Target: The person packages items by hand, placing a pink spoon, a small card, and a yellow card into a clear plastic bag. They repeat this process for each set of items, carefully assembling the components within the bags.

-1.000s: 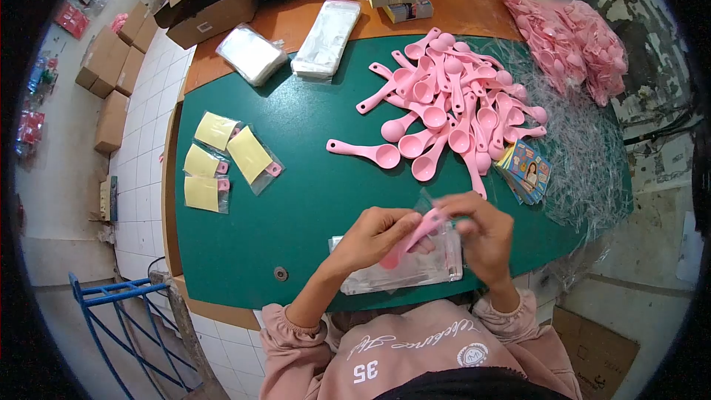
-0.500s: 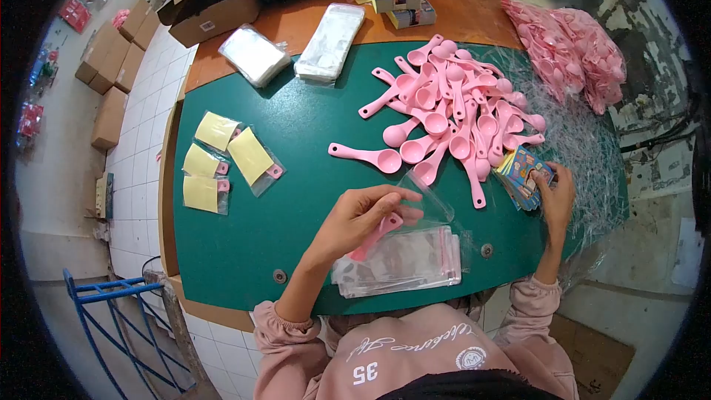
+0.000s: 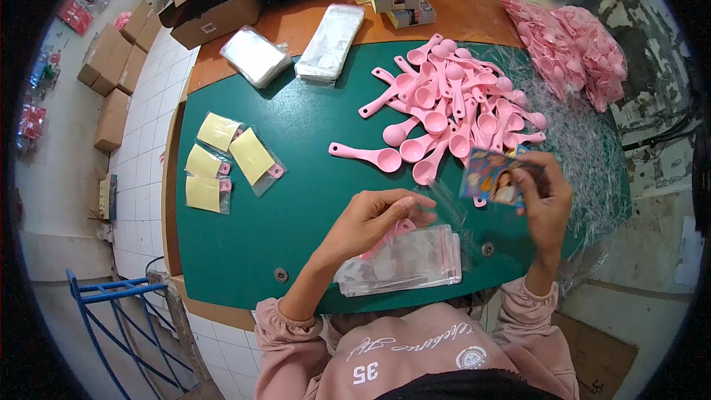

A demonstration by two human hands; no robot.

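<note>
My left hand holds a clear plastic bag with a pink spoon inside it, above a stack of clear bags at the near table edge. My right hand holds a colourful printed card, lifted off the table and facing the bag's open mouth. A pile of loose pink spoons lies beyond both hands on the green table.
Three packed bags with yellow cards lie at the left. Two bundles of clear bags sit at the far edge, near cardboard boxes. Bagged pink spoons and shredded clear plastic fill the right side.
My right hand left the bag, reached to the card stack at the right, and came back holding one card. My left hand kept the bag with the spoon.
</note>
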